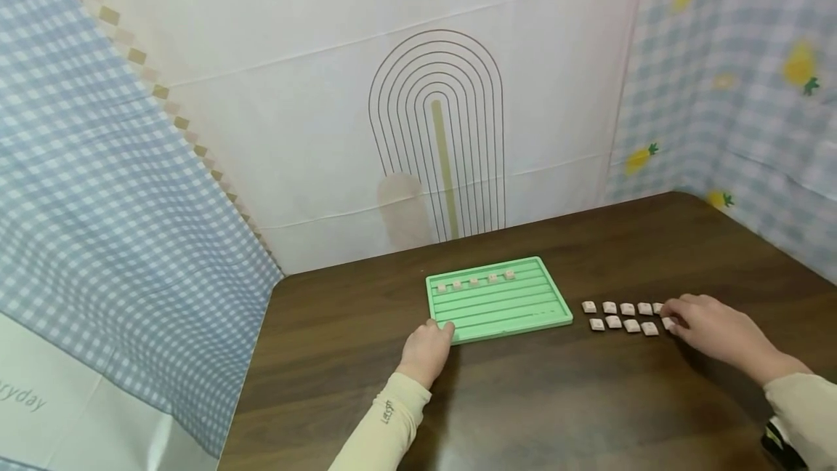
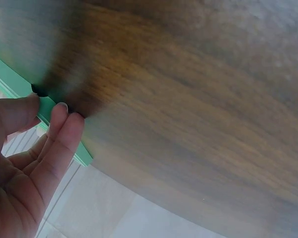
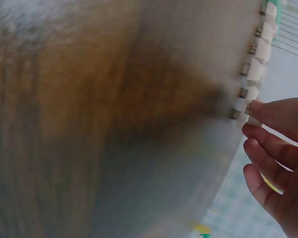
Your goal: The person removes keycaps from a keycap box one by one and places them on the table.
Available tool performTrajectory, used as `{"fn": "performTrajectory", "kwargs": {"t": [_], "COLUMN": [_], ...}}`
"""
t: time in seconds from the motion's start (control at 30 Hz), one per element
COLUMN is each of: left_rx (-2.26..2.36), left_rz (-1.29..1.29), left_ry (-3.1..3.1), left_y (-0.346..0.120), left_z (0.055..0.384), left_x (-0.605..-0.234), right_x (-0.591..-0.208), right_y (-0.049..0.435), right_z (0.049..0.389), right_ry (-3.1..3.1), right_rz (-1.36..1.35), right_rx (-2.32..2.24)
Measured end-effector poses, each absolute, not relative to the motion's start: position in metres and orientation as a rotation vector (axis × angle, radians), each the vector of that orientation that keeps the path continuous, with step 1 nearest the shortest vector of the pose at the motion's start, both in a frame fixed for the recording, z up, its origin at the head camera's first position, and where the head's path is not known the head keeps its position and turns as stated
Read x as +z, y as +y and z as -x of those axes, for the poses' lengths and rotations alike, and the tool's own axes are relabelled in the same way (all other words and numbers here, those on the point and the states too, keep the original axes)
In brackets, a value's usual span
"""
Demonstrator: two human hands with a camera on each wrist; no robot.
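Observation:
At the near left corner of a ridged light-green tray, my left hand grips the edge. The left wrist view shows the thumb and fingertips on either side of the tray's rim. Far to the right, my right hand is over the end of two rows of small white keycaps. Its thumb and index finger pinch one keycap at the end of the nearer row. In the right wrist view that keycap shows between the fingertips.
Several keycaps stand in a line along the tray's far ridge. Tray and loose keycaps lie on a dark wooden table. A white patterned cloth hangs behind it, with checked cloths at both sides.

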State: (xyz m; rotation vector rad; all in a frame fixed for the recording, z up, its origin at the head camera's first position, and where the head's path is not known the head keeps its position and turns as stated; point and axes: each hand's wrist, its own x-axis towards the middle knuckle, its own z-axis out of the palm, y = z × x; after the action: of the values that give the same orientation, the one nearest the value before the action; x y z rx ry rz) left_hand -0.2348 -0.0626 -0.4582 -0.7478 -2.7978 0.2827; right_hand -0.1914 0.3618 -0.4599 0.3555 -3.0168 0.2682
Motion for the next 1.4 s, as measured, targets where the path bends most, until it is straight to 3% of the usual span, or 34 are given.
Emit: {"fn": "performTrajectory", "kwargs": {"t": [0.4,0.87,1.13,1.4], "left_rx": [0.259,0.281,0.322,0.393], "left_rz": [0.769,0.754,0.760,0.778], "left_ry": [-2.759,-2.749,-2.756,-2.745], "left_y": [-0.064,-0.062,-0.063,-0.063], "left_z": [0.235,0.234,0.236,0.235], "left_x": [-0.457,-0.455,-0.463,-0.473], "right_x": [-0.472,-0.442,-0.433,-0.459], "right_y": [0.361,0.358,0.302,0.236], "right_z": [0.194,0.212,0.270,0.322], "right_ry": [-3.013,-3.083,-3.000,-3.029], "right_rz": [-0.335,-0.293,-0.484,-0.513], "right_rx": [0.300,0.477,0.490,0.661]}}
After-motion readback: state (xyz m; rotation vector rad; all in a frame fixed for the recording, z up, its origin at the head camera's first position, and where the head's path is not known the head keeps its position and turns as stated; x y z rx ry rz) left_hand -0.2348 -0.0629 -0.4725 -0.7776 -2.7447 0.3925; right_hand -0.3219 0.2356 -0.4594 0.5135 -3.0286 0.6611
